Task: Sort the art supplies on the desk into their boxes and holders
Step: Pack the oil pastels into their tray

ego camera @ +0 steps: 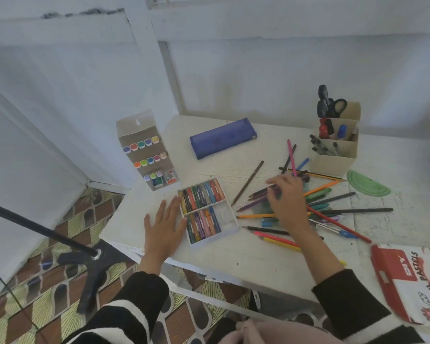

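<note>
A white tray of oil pastels (231,225) lies near the desk's front left, its right part bare. My left hand (165,225) lies flat on the desk with straight fingers touching the tray's left side. My right hand (287,201) reaches into a scattered pile of coloured pencils and pens (328,202), its fingers curled over several dark pencils; whether it grips one is unclear. A beige desk holder (333,162) with scissors, markers and pens stands at the back right. A tall marker box (144,150) stands at the back left.
A blue pencil case (222,137) lies at the back. A green protractor (368,186) sits right of the holder. The red and white oil pastels box lid (407,281) lies at the front right. A black stand (90,264) rises from the patterned floor on the left.
</note>
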The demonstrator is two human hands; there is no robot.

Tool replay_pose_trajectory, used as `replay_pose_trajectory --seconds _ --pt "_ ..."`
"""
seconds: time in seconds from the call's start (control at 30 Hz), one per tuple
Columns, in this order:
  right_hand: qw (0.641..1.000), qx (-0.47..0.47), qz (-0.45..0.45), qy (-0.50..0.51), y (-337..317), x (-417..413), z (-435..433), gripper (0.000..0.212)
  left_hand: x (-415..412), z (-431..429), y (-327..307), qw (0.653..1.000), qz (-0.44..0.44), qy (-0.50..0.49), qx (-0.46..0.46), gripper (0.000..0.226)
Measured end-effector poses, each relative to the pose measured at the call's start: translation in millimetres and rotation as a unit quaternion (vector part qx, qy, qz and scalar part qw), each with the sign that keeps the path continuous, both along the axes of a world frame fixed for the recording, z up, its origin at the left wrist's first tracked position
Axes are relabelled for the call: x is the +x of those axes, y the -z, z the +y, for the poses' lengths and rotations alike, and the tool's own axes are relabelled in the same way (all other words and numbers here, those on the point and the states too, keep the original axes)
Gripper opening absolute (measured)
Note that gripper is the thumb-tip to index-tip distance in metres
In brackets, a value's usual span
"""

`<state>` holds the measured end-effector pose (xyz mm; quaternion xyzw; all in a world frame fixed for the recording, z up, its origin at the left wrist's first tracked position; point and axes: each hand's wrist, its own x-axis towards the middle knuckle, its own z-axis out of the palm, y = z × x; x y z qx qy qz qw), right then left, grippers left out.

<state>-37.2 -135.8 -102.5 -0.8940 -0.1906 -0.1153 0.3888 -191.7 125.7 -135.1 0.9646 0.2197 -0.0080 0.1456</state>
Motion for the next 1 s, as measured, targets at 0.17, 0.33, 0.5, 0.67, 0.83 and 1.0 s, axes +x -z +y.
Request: replay_pose_trajectory --seconds 0.17,0.33,0.5,0.67,0.83,1.0 --pt "0.974 -0.161 0.122 0.098 -13 24 -30 0.036 1 -1 -1 1.000 0.005 -0.002 0.002 0.096" --pt "0.963 -0.220 0.134 0.074 -6 23 -24 0.037 1 -2 -3 1.000 0.005 -0.004 0.006 0.099" --pt "0.975 -0.188 0.098 0.074 -5 23 -21 0.013 2 0 -3 1.000 0.002 -0.003 0.013 0.101" --pt "0.983 -0.140 0.093 0.071 -10 28 -21 0.004 2 2 1 1.000 -0.003 0.000 0.011 0.098" --pt "0.990 -0.105 0.077 0.055 -11 32 -27 0.006 2 4 2 1.000 -0.013 -0.001 0.007 0.095" --pt "0.978 -0.167 0.127 0.013 -11 35 -39 0.030 3 4 3 1.000 -0.013 0.000 0.008 0.094"
